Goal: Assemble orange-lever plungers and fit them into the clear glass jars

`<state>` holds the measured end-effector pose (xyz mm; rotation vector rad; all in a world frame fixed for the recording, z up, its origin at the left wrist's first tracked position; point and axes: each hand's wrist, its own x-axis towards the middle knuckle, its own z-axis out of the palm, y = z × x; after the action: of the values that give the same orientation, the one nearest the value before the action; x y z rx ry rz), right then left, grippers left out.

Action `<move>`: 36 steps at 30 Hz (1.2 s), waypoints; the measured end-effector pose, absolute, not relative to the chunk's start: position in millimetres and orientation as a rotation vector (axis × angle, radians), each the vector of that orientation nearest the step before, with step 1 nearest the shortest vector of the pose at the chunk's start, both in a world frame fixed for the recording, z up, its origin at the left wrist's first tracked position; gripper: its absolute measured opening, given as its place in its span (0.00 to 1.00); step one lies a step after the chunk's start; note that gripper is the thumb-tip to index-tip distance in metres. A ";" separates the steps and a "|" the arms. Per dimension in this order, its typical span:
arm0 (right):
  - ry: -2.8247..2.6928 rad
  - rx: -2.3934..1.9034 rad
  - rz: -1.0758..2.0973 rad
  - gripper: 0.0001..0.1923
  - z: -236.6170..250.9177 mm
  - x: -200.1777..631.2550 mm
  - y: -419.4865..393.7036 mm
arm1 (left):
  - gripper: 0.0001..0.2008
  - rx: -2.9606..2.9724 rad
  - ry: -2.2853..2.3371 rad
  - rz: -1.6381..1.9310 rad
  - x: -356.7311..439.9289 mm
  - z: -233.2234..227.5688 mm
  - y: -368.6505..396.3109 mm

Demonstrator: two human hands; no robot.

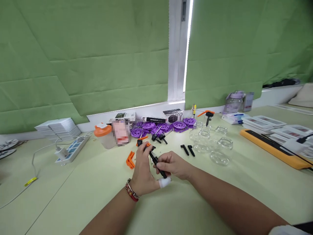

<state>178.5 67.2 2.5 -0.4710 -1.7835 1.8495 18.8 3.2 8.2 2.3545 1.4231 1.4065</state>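
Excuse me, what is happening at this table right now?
A person sits at a pale green table and holds a small black tool with both hands: the left hand near its upper end, the right hand around its lower end. An orange clip lies just left of the hands. Behind them are purple reels, and to the right clear glass jars.
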 end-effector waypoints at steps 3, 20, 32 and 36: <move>-1.800 -0.529 1.795 0.19 0.1 174.5 65.2 | 0.55 2.563 1.406 1.447 17.4 -2.7 11.9; -2.241 -1.913 0.063 0.10 -12.5 194.2 180.2 | 0.21 1.584 2.742 0.681 -66.0 -9.3 60.3; -2.220 -1.973 0.067 0.11 -31.7 194.0 198.3 | 0.20 1.453 2.597 0.603 -82.0 -27.0 70.1; -2.221 -1.973 0.079 0.12 -32.5 194.4 198.5 | 0.20 1.450 2.586 0.590 -83.3 -29.4 72.0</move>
<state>194.4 198.5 -32.5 -1.9727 -2.2209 0.0791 -83.3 72.0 -29.4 1.4504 2.5861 0.5898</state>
